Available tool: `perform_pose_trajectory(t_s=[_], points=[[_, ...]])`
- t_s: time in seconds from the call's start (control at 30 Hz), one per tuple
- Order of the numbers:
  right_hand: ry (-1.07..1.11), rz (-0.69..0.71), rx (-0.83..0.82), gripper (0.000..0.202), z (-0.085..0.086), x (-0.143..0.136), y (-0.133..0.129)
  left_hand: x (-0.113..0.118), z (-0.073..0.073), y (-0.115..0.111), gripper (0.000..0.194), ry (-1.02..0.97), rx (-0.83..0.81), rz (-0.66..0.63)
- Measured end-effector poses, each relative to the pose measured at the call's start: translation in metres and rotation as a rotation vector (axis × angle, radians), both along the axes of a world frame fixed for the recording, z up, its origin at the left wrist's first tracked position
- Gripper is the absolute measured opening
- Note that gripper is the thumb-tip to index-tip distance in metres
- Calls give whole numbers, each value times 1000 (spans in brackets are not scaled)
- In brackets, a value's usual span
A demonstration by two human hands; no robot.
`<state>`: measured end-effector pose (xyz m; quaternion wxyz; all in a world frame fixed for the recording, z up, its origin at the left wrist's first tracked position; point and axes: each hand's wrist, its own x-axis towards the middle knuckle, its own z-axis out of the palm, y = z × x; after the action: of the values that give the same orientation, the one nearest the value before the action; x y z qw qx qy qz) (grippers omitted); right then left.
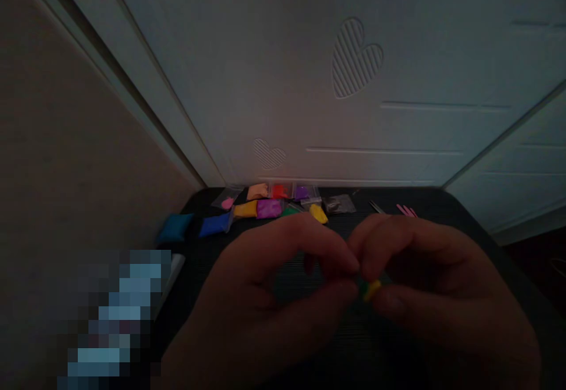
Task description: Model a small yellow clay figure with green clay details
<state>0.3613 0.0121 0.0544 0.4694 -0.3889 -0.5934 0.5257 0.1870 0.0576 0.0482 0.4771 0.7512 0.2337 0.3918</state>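
Observation:
A small green and yellow piece of modelling clay [370, 290] sits between my fingertips, above a dark table. My left hand [274, 290] is closed in a pinch at its green side. From the other side, the thumb and fingers of my right hand [442, 290] pinch the yellow part. The fingertips of both hands almost meet and cover some of the clay. Beyond my hands lie a bag of yellow clay [318, 214] and a green bag [292, 208], partly hidden behind my left hand.
Several clay packets line the table's back: blue [215, 224], teal [175, 227], orange [246, 210], purple [269, 208] and red [279, 191]. Pink tools [407, 210] and a thin pointed metal tool [375, 206] lie at right. A white panel [283, 83] rises behind; a pixelated screen [119, 313] stands left.

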Motion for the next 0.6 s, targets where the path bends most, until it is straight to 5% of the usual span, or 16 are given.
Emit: perform_pose_trajectory(t_s=[0.6], points=[[-87, -215, 232, 15, -4, -5, -3, 5, -4, 4, 5, -62, -86, -6]])
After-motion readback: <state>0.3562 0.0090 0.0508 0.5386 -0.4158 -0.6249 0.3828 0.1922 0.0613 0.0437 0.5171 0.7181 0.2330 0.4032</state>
